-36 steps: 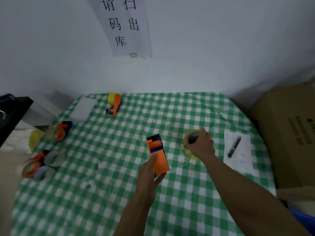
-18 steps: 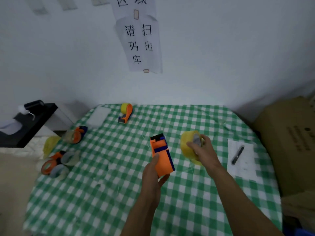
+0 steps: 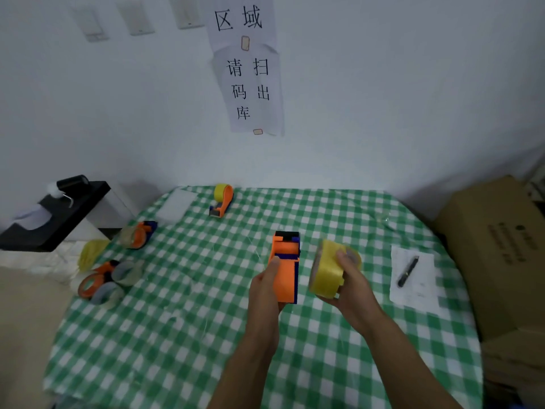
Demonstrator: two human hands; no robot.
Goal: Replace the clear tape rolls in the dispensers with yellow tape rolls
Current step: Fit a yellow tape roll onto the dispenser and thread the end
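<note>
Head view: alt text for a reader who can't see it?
Left hand holds an orange tape dispenser over a green checked tablecloth; right hand holds a yellow tape roll beside it. Other dispensers lie at left and far edge, a pen on paper at right.

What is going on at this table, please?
A person holds an orange dispenser in the left hand and a yellow tape roll in the right hand, above the checked tablecloth. The roll is beside the dispenser, not yet fitted. A dispenser at the back already carries yellow tape; clear rolls lie at the left edge.
</note>
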